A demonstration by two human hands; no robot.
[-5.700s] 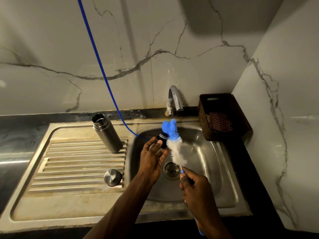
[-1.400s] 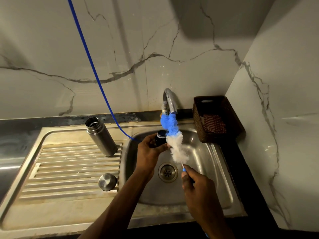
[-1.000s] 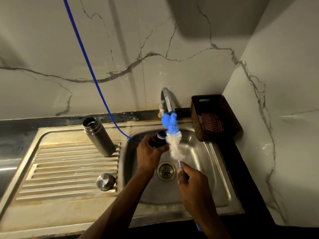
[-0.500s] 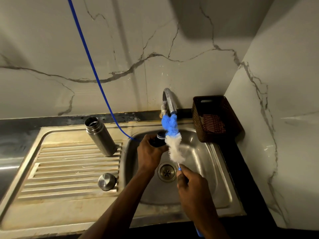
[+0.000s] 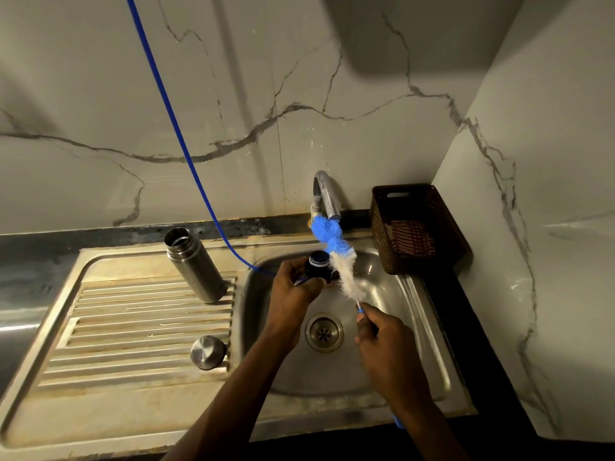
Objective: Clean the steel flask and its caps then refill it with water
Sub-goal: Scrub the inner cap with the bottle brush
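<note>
A steel sink (image 5: 429, 331) with a ribbed draining board fills the lower frame. A brown basket (image 5: 416, 224) sits at the basin's upper right corner, beside the tap (image 5: 324, 194). The open steel flask (image 5: 193, 264) stands upright at the board's upper edge, centre left. At centre, the right hand (image 5: 386, 341) grips a bottle brush (image 5: 336, 254), its bristles against the dark inner cap (image 5: 317, 266) that the left hand (image 5: 296, 294) holds over the basin. The round steel cap (image 5: 208, 352) rests on the board's lower right.

Brushed steel flask (image 5: 194, 265) & shiny steel cap (image 5: 208, 352), stained metal sink (image 5: 139, 407), fluffy bristle brush (image 5: 336, 252), woven basket (image 5: 442, 224).
</note>
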